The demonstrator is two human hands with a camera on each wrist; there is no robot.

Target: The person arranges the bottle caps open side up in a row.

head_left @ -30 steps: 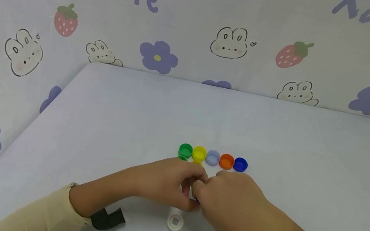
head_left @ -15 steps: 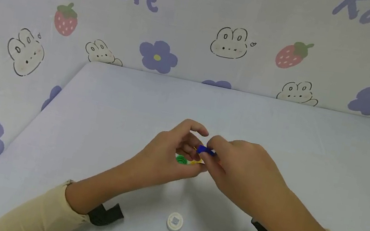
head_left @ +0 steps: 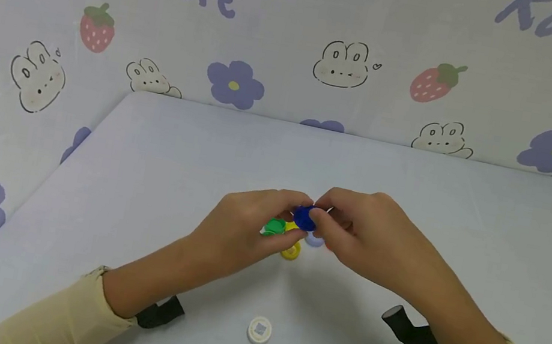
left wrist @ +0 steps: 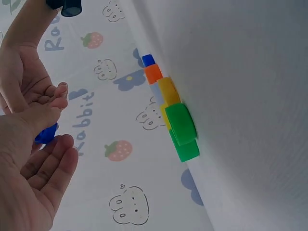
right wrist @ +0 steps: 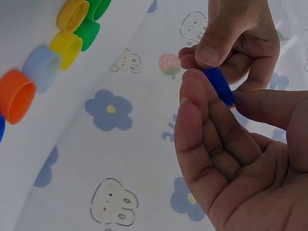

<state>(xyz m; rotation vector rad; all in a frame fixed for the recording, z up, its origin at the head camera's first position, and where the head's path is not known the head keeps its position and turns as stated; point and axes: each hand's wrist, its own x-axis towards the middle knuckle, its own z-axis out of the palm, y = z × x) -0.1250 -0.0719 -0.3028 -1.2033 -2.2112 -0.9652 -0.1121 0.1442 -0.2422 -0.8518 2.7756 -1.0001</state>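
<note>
A blue plastic cap (head_left: 304,218) is up off the table between my two hands, its round face towards the head view. My left hand (head_left: 239,227) pinches its left side between thumb and fingers. From the other side my right hand (head_left: 369,236) also pinches it, thumb on the near face. In the right wrist view the cap (right wrist: 219,86) shows edge-on, with both thumbs touching it. Behind the hands sit green caps (head_left: 275,225), a yellow cap (head_left: 290,252) and a light blue cap (head_left: 314,240), partly hidden in the head view.
The right wrist view shows the row continuing with an orange cap (right wrist: 17,96) and another blue one (right wrist: 1,127) at the frame edge. A white round cap (head_left: 259,330) with a grey square mark lies near the front. Dark wrist mounts (head_left: 410,334) hang below the forearms.
Both hands have lifted from low over the table, up and away from the body, carrying the blue cap. The cap has turned so its round face shows. The white cap has stayed put.
</note>
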